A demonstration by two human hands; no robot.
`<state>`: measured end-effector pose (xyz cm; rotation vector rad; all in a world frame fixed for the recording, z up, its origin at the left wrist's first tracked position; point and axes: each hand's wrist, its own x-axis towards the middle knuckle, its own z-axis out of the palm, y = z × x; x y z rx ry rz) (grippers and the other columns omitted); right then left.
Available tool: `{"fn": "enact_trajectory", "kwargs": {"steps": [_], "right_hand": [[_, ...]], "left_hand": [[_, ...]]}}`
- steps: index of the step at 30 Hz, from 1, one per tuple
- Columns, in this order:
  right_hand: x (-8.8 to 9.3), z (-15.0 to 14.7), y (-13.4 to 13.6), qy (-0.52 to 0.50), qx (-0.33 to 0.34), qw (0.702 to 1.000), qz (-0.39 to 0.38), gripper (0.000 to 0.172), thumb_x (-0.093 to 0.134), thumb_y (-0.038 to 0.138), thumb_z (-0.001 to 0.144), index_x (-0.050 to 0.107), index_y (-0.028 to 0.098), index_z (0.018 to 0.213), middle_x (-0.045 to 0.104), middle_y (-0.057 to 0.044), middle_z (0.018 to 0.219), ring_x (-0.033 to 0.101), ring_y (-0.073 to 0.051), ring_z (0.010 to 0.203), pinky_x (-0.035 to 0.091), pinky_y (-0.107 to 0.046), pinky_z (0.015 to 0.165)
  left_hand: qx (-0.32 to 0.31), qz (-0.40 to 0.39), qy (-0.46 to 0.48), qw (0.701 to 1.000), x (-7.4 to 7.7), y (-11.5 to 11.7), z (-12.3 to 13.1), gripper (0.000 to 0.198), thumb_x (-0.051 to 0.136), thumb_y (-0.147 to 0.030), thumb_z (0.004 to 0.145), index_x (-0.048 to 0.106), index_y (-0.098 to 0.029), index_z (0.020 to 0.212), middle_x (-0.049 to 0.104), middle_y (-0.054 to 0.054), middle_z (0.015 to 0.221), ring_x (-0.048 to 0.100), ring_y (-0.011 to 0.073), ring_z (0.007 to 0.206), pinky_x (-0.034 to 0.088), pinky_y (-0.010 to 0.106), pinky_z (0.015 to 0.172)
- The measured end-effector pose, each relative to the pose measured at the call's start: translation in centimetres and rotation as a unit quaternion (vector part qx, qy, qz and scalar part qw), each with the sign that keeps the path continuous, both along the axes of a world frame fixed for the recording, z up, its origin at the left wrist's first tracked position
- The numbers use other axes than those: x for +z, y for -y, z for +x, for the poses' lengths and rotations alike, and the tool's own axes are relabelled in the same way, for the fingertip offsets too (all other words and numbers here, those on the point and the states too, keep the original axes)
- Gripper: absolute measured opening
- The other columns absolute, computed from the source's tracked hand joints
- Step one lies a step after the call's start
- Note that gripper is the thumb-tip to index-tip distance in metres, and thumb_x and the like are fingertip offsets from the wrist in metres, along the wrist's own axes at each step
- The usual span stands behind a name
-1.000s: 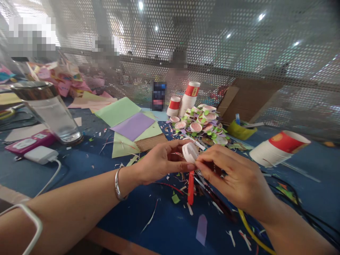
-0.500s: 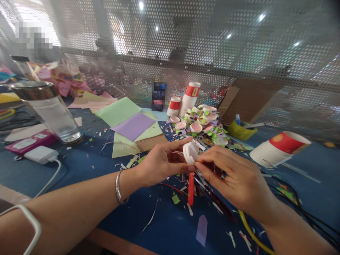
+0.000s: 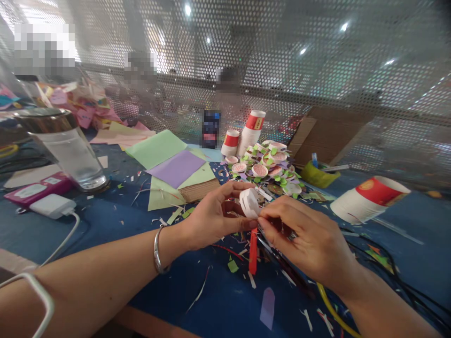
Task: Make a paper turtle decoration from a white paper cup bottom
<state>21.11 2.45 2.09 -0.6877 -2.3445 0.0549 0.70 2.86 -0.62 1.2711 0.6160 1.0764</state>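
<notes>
Between the thumb and fingers of my left hand (image 3: pixel 218 213) is the cut-down bottom of a white paper cup (image 3: pixel 248 203), with slits in its side wall. The fingertips of my right hand (image 3: pixel 303 230) pinch together at the cup bottom's lower right edge; what lies between them is too small to make out. Beneath both hands lie paper scraps and a red strip (image 3: pixel 252 253). Just beyond them is a heap of similar small cup bottoms (image 3: pixel 260 170) with green and purple paper pieces attached.
Stacked red-and-white paper cups (image 3: pixel 251 131) stand at the back, and another paper cup (image 3: pixel 369 199) lies tilted at right. Green and purple paper sheets (image 3: pixel 176 169) lie left of centre. A glass bottle (image 3: pixel 73 152), a white charger (image 3: pixel 52 205) and black cables (image 3: pixel 387 267) are also around.
The cup bottom has turned slightly and shifted a little left in my left hand. My right hand keeps its pinch at the edge, nearly in place.
</notes>
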Motion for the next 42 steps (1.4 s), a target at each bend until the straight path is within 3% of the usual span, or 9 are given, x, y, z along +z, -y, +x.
{"fn": "enact_trajectory", "kwargs": {"steps": [8, 15, 20, 27, 30, 33, 37, 42], "right_hand": [[0.6, 0.1, 0.0, -0.060, -0.034, 0.995, -0.073, 0.009, 0.059, 0.015, 0.092, 0.060, 0.021, 0.086, 0.059, 0.001, 0.076, 0.055, -0.011, 0.067, 0.045, -0.026, 0.062], [0.5, 0.3, -0.2, -0.105, -0.076, 0.982, -0.137, 0.008, 0.061, 0.021, 0.094, 0.065, 0.022, 0.087, 0.060, 0.004, 0.071, 0.054, -0.008, 0.061, 0.045, -0.020, 0.056], [-0.2, 0.2, -0.3, -0.103, -0.078, 0.975, -0.183, 0.008, 0.067, 0.029, 0.091, 0.066, 0.022, 0.094, 0.065, 0.002, 0.079, 0.060, -0.009, 0.062, 0.048, -0.021, 0.054], [-0.3, 0.1, -0.2, -0.102, -0.081, 0.990, -0.062, 0.004, 0.067, 0.021, 0.090, 0.063, 0.021, 0.092, 0.061, 0.002, 0.077, 0.057, -0.008, 0.064, 0.047, -0.021, 0.058], [0.1, 0.2, 0.1, -0.110, -0.081, 0.990, -0.032, 0.006, 0.065, 0.017, 0.090, 0.061, 0.021, 0.093, 0.060, 0.003, 0.076, 0.056, -0.008, 0.063, 0.046, -0.021, 0.060], [0.3, 0.2, 0.2, -0.069, -0.058, 0.995, -0.033, 0.005, 0.065, 0.017, 0.090, 0.061, 0.021, 0.092, 0.060, 0.003, 0.076, 0.054, -0.008, 0.061, 0.044, -0.022, 0.059], [-0.1, -0.6, 0.7, 0.052, 0.002, 0.998, -0.048, 0.002, 0.061, 0.021, 0.092, 0.063, 0.019, 0.091, 0.063, 0.000, 0.081, 0.057, -0.010, 0.064, 0.043, -0.025, 0.060], [-0.9, -1.3, 1.4, 0.169, 0.025, 0.981, -0.090, 0.020, 0.059, 0.037, 0.096, 0.065, 0.018, 0.090, 0.064, -0.002, 0.078, 0.059, -0.015, 0.065, 0.041, -0.029, 0.057]], "left_hand": [[-0.047, -0.058, 0.045, 0.996, 0.4, -0.1, -0.3, 0.052, 0.081, -0.011, 0.071, 0.053, -0.017, 0.114, 0.063, 0.003, 0.092, 0.062, 0.0130, 0.081, 0.053, 0.029, 0.074], [-0.016, -0.077, 0.003, 0.997, 0.3, -0.2, -0.1, 0.044, 0.081, -0.025, 0.076, 0.049, -0.017, 0.105, 0.068, 0.004, 0.087, 0.067, 0.0161, 0.080, 0.056, 0.031, 0.072], [0.014, -0.049, -0.027, 0.998, 0.0, -0.3, -0.1, 0.044, 0.079, -0.032, 0.078, 0.046, -0.017, 0.103, 0.068, 0.003, 0.083, 0.066, 0.0155, 0.075, 0.056, 0.032, 0.071], [0.057, 0.064, -0.103, 0.991, 0.0, -1.1, -1.0, 0.045, 0.075, -0.030, 0.079, 0.047, -0.018, 0.112, 0.060, 0.001, 0.088, 0.057, 0.0126, 0.076, 0.050, 0.028, 0.068], [0.126, 0.101, -0.157, 0.974, 0.3, -1.8, -1.9, 0.046, 0.074, -0.021, 0.073, 0.049, -0.019, 0.111, 0.059, 0.001, 0.091, 0.056, 0.0128, 0.079, 0.047, 0.026, 0.067], [0.133, 0.113, -0.237, 0.956, 0.9, -2.4, -2.9, 0.041, 0.070, -0.022, 0.072, 0.048, -0.020, 0.107, 0.059, 0.000, 0.087, 0.054, 0.0122, 0.071, 0.043, 0.027, 0.062], [0.141, 0.183, -0.430, 0.873, 1.8, -2.7, -3.9, 0.028, 0.068, -0.026, 0.071, 0.054, -0.019, 0.095, 0.058, 0.001, 0.084, 0.048, 0.0126, 0.068, 0.037, 0.028, 0.062], [0.059, 0.261, -0.527, 0.806, 2.1, -2.8, -4.9, 0.026, 0.064, -0.027, 0.072, 0.057, -0.018, 0.095, 0.063, 0.005, 0.089, 0.053, 0.0194, 0.083, 0.039, 0.032, 0.075]]}}
